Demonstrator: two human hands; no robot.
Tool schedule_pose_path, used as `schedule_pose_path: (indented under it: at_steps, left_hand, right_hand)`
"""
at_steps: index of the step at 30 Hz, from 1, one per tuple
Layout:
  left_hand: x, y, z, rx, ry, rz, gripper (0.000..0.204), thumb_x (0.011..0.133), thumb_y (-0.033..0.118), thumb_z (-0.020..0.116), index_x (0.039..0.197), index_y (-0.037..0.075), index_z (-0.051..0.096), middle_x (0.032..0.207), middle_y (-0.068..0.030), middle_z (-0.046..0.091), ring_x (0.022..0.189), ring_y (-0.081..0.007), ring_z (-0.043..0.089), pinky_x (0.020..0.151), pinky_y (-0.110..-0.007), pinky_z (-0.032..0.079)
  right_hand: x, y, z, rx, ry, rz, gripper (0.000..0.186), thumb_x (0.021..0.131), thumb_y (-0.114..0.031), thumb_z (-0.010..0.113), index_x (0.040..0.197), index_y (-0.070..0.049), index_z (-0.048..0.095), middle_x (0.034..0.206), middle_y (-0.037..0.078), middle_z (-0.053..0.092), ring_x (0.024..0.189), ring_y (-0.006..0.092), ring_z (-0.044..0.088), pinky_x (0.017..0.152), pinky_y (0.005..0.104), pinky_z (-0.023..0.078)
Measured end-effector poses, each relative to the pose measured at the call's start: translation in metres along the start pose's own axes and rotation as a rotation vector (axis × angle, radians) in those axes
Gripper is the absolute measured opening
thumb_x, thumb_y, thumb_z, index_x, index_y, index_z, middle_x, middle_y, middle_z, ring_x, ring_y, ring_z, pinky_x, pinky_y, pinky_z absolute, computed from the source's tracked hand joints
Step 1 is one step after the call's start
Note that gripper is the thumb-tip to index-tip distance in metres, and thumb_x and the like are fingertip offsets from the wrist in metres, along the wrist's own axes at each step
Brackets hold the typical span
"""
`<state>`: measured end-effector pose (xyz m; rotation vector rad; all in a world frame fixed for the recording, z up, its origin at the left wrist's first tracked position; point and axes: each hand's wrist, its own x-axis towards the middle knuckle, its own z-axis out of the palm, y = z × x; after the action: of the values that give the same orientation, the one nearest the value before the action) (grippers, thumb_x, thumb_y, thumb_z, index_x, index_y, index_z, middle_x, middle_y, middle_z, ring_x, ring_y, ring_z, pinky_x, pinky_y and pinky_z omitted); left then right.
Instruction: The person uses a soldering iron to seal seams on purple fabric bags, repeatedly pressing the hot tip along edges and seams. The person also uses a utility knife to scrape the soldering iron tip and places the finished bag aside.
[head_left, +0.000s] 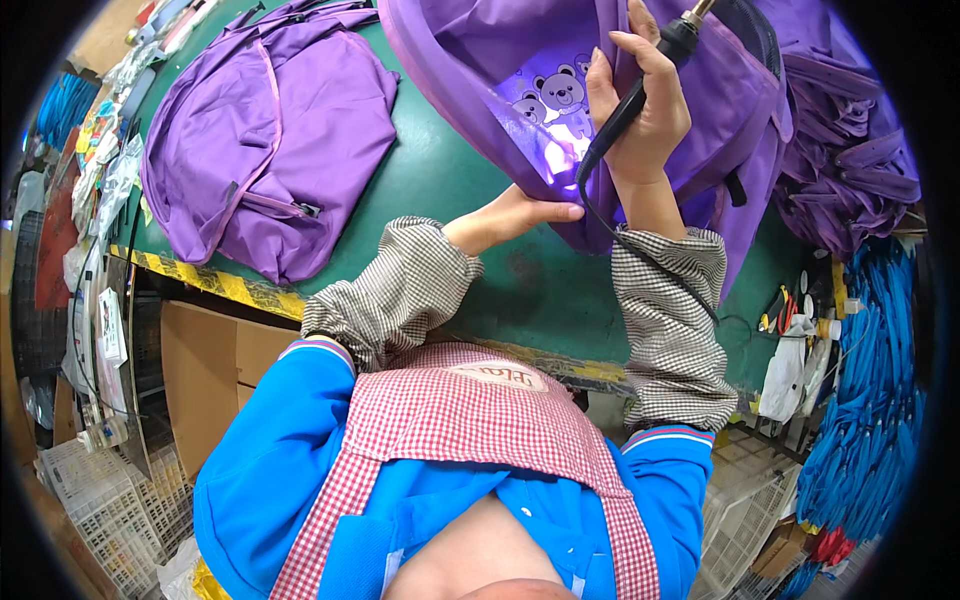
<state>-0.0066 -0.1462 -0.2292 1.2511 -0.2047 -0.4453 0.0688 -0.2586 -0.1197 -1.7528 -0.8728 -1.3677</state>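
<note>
A purple fabric bag (450,60) with a printed panel of cartoon bears (562,92) lies before me at the top, a bright violet-white glare on the print. My left hand (515,215) grips its near edge; the thumb shows and the fingers go under the fabric. My right hand (645,110) is over the bag, closed on a pen-like soldering iron (632,105) with a black handle. Its metal end points up, away from me, and the tip is cut off by the picture's edge. From the handle a black cord (600,215) runs down past my right sleeve.
Another purple bag (275,130) lies flat on the green table (400,200) at left. More purple pieces (840,140) are heaped at right, above hanging blue straps (870,350). Pliers (775,312) hang at the right edge. A cardboard box (210,360) stands below the table's left edge.
</note>
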Motion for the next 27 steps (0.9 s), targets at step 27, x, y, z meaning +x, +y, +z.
schedule_pose_path:
  at_steps: [27]
  left_hand:
    - [-0.017,-0.005,-0.018,0.035,0.230,0.246,0.042,0.082,0.010,0.071,0.119,0.000,0.057,0.105,-0.0042,0.062,0.096,-0.0149,0.058,0.086,-0.029,0.047]
  right_hand:
    - [-0.010,0.031,0.002,0.078,0.116,-0.003,0.029,0.079,0.002,0.068,0.105,0.001,0.055,0.115,0.018,0.064,0.108,0.0239,0.062,0.095,0.0303,0.046]
